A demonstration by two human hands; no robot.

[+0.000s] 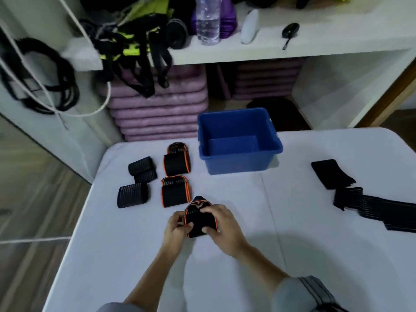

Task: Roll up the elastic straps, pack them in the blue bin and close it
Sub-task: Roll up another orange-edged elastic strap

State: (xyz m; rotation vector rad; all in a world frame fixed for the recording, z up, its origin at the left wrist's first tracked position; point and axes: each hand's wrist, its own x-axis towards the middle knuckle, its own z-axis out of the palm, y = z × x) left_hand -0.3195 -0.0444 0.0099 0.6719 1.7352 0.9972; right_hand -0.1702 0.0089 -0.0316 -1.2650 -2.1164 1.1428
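Fingers of L hand [177, 229] & R hand [221, 225] curl round orange-trimmed strap roll [198, 218]; blue bin [238, 164] open behind.

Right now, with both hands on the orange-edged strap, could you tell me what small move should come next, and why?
Probably set the orange-edged strap down beside the finished rolls: the left hand and right hand grip it, it looks fully rolled, and the blue bin is empty.
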